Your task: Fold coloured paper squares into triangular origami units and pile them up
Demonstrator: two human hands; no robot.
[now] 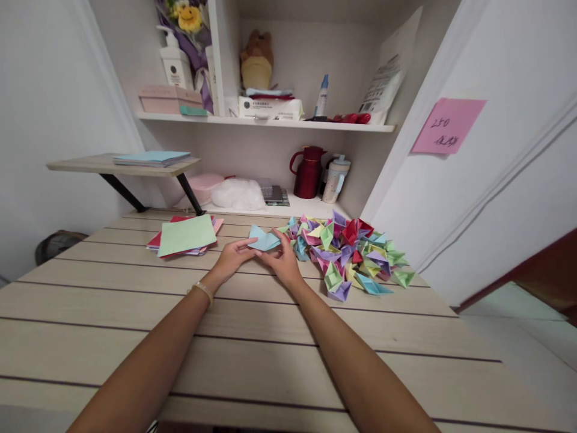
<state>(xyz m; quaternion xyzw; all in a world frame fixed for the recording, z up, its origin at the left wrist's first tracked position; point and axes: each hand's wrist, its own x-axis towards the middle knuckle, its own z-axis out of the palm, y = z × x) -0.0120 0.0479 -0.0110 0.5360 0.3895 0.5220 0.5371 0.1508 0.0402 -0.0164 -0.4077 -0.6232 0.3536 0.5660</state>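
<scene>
A light blue folded paper boat (264,239) is held between my two hands, just above the slatted wooden table. My left hand (232,260) pinches its left end between thumb and fingers, and a pale band circles that wrist. At the boat's right end my right hand (285,261) grips it, the index finger along the edge and the thumb below. The two thumbs nearly meet under the paper. Close to the right hand lies a heap of folded paper boats (345,252) in purple, green, red, yellow, pink and blue.
Left of my hands is a stack of coloured paper (187,236), green sheet on top. A small raised shelf (90,163) carries blue paper (152,157). Behind stand a dark red jug (309,173), a pale cup (336,179) and a white plastic bag (238,194). A pink note (448,126) hangs on the right.
</scene>
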